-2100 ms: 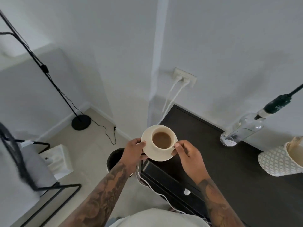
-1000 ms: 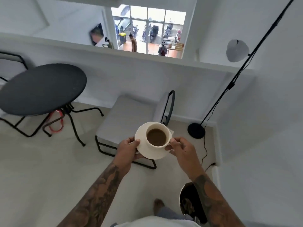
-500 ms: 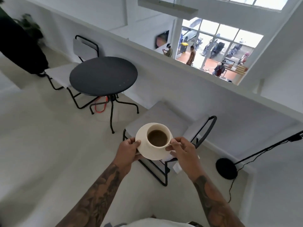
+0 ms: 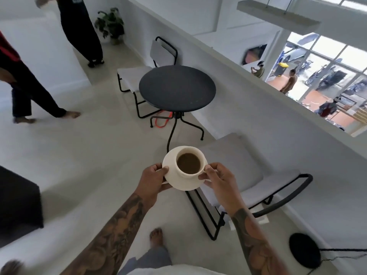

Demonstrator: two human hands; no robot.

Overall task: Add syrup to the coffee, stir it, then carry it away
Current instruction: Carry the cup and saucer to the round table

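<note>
From the head view, a person is holding a cream cup [image 4: 189, 162] of brown coffee [image 4: 188, 162] on a matching saucer [image 4: 173, 180] out in front of the body, in the air above a pale floor [image 4: 83, 155]. The left hand [image 4: 153, 180] is gripping the saucer's left rim, thumb lying on top of the rim and the other fingers curled underneath, pinching the edge between them. The right hand [image 4: 219, 181] is closing on the right side, its thumb and forefinger pressing together at the cup's handle side while the remaining fingers are tucking under the saucer. Whether the handle itself is being pinched cannot be told, as the fingers are covering it. The cup is sitting upright in the saucer, the coffee level. Beyond the cup, a round black table [image 4: 177, 87] is standing on thin legs, with a grey chair [image 4: 254, 175] just beside the hands to the right and another chair [image 4: 156, 56] behind the table. A bare foot [image 4: 155, 236] is showing below the forearms. Two other people [image 4: 81, 28] are walking at the upper left near a potted plant [image 4: 110, 24]. A black lamp base [image 4: 304, 250] is resting on the floor at the lower right.
</note>
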